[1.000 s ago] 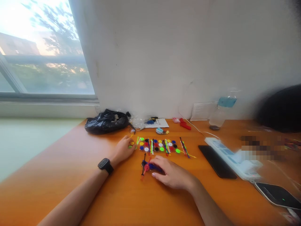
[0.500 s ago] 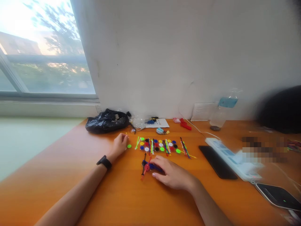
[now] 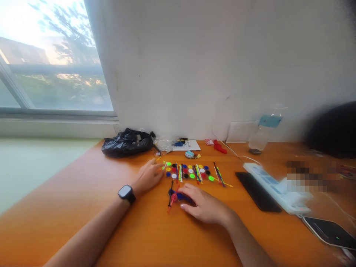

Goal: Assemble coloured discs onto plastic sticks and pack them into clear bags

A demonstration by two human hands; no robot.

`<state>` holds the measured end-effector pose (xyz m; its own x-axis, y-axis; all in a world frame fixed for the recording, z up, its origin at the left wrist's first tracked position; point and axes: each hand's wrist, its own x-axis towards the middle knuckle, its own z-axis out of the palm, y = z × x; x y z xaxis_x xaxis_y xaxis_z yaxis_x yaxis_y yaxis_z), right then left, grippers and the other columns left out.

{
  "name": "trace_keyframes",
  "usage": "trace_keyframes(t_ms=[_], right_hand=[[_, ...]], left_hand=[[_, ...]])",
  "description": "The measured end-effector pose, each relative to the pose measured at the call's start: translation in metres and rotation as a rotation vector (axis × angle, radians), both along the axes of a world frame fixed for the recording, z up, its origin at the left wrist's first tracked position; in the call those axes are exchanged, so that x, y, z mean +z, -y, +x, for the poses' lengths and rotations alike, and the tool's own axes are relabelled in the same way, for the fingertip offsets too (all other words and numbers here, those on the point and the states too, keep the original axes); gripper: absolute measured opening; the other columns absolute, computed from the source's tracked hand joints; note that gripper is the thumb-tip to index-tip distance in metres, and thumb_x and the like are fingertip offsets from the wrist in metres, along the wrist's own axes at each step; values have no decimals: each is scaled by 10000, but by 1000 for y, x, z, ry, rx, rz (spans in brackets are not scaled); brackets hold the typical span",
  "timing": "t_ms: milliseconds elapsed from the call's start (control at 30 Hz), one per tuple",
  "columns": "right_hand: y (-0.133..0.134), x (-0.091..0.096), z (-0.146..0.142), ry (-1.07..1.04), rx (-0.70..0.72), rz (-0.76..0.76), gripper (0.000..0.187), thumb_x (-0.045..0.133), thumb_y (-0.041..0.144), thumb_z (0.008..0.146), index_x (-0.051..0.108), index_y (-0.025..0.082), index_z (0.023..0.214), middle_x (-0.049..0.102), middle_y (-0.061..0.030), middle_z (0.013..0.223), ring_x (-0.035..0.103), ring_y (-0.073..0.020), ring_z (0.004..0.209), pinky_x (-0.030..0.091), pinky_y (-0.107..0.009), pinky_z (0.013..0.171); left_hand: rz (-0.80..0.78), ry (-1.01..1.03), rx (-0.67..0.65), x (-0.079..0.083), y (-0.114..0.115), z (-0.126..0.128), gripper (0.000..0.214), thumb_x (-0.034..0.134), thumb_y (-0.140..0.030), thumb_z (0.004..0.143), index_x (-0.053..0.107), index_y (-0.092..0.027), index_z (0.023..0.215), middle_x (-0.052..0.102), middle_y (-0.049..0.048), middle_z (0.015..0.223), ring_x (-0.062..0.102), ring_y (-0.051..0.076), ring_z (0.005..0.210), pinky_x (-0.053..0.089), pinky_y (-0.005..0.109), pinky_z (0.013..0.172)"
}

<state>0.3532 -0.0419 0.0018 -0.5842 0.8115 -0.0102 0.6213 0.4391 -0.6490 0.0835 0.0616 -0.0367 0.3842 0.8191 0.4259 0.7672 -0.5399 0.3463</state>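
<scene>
My left hand, wearing a black watch, is at the left end of a row of coloured plastic pieces. A thin yellow arrow-shaped piece sticks up from its fingers, which partly cover a white and green arrow piece. My right hand rests on the table, thumb and forefinger apart, around a small pile. In the pile, a red disc and a black arrow piece show beside blue pieces, partly hidden by the fingers. Between the arrows lie several discs.
A black plastic bag lies at the back left, near a paper sheet and a round tin-like object. To the right are a dark phone, a white power strip, a bottle and another phone.
My left hand has moved right with the yellow piece, now covering the green disc and most of the arrow pieces at the row's left end. My right hand has stayed put.
</scene>
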Motion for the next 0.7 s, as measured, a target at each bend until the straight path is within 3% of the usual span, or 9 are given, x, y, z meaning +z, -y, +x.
trace_keyframes(t_ms=[100, 267, 400, 500, 600, 700], right_hand=[[0, -1, 0, 10, -12, -3, 303, 624, 309, 980, 662, 278, 1279, 651, -46, 1283, 638, -236, 1143, 499, -343, 994], [0, -2, 0, 12, -8, -6, 321, 625, 313, 981, 661, 283, 1299, 654, -51, 1279, 640, -241, 1147, 501, -347, 994], [-1, -3, 0, 10, -9, -3, 337, 624, 304, 980, 653, 293, 1316, 647, -45, 1287, 640, -238, 1155, 499, -344, 993], [-1, -3, 0, 7, 1, 3, 326, 624, 300, 980, 657, 284, 1305, 649, -47, 1278, 638, -235, 1155, 495, -340, 992], [0, -2, 0, 1, 12, 12, 311, 618, 300, 985, 659, 280, 1292, 654, -47, 1269, 637, -232, 1153, 495, -333, 984], [1, -2, 0, 15, 0, 2, 312, 614, 312, 987, 655, 284, 1296, 656, -45, 1263, 644, -231, 1131, 499, -336, 971]], left_hand=[[6, -65, -32, -1, 1, 4, 329, 502, -389, 1023, 771, -283, 1181, 610, 87, 876, 601, 247, 851, 453, 339, 749], [-8, -64, -2, -3, 1, 1, 303, 511, -386, 1019, 765, -251, 926, 579, 77, 843, 584, 234, 803, 427, 332, 706], [-49, -14, 11, -4, 0, -5, 260, 548, -386, 991, 766, -262, 1059, 598, 77, 896, 606, 235, 822, 445, 327, 720], [-87, 11, 40, -1, -3, -15, 297, 549, -293, 938, 723, -245, 1174, 622, 83, 983, 636, 243, 879, 464, 339, 777], [-124, -16, 48, 5, -6, -30, 186, 535, -277, 904, 686, -225, 1000, 627, 66, 942, 643, 248, 881, 455, 339, 773], [-141, -98, 16, 11, -7, -47, 207, 597, -435, 898, 629, -232, 889, 649, 46, 891, 635, 232, 790, 417, 315, 696]])
